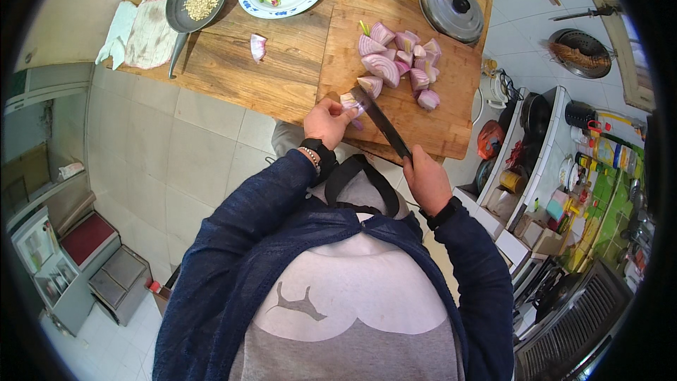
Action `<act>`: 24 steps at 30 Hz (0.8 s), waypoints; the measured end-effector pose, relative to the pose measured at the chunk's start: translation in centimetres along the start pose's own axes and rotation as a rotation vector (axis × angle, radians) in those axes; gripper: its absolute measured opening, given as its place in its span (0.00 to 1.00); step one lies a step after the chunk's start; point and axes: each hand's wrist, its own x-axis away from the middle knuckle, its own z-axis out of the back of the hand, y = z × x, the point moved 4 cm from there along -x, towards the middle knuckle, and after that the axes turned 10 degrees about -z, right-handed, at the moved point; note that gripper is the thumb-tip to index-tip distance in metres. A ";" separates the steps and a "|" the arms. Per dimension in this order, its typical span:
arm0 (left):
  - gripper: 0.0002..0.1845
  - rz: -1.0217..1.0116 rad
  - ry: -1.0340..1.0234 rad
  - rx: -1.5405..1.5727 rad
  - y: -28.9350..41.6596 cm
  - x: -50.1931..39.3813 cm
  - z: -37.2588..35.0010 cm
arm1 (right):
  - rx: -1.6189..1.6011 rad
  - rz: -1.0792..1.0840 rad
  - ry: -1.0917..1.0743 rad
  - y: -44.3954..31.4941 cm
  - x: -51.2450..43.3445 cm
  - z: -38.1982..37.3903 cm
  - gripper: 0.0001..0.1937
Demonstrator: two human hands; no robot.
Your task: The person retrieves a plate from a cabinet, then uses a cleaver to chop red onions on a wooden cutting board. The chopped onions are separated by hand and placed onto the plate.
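My left hand [329,123] grips a piece of red onion [349,99] by the near left edge of the wooden cutting board [444,132]. In my right hand [427,175] is the handle of a kitchen knife [385,124], whose blade slants up and left to that onion piece. The blade's tip end touches or overlaps the piece; how deep it sits cannot be made out. Beyond the knife, several cut red onion wedges [382,67] lie in a loose heap on the board. A single onion piece [257,47] rests on the wooden table [222,74] to the left.
At the board's far right corner sits a metal lid [449,13] with a black knob. A blue-rimmed plate [247,1] holds green and purplish trimmings. Left of it, a grey frying pan [175,16] contains pale chopped bits, its handle overhanging the table's edge. Cloths [148,37] lie beside the pan.
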 end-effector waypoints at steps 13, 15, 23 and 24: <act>0.18 -0.004 -0.031 0.010 0.4 -0.2 0.5 | -0.005 -0.007 -0.162 0.9 -2.0 0.8 0.10; 0.18 -0.025 -0.021 -0.007 0.6 -0.2 0.7 | 0.005 0.011 -0.175 0.8 -2.3 0.9 0.10; 0.22 -0.055 0.035 -0.061 0.7 0.0 0.8 | 0.056 0.053 -0.188 -0.4 -5.1 -2.2 0.09; 0.22 -0.048 0.040 -0.052 0.7 -0.1 0.8 | 0.062 0.054 -0.189 -0.4 -5.3 -2.4 0.09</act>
